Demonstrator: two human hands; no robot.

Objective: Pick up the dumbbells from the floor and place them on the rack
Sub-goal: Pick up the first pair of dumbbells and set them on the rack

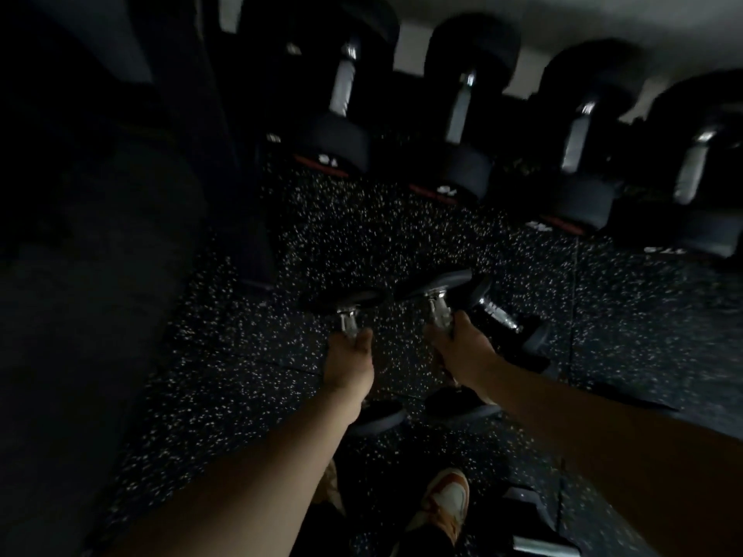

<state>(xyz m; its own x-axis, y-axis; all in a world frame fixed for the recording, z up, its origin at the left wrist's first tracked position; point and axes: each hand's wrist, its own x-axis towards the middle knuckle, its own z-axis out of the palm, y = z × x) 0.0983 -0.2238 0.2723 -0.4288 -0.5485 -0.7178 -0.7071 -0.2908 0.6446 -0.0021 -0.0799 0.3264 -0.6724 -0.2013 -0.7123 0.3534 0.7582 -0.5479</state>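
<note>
Head view: both hands wrapped on dumbbell handles, low over the floor
Left hand [349, 357] is clenched on the left dumbbell [354, 315], right hand [458, 343] on the right dumbbell [436, 305]; each is held mid-handle, likely for balance. A third dumbbell [504, 317] lies beside them. Speckled rubber floor [402, 235], dim room; rack [333, 172] ahead carries larger dumbbells [341, 86]

Pretty dark shot. Left hand [349, 357] is wrapped round the chrome handle of one dumbbell [354, 311], right hand [458, 347] gripping another dumbbell [436, 303]. A third dumbbell [502, 319] lies on the speckled floor [362, 235] just right of the right hand.
</note>
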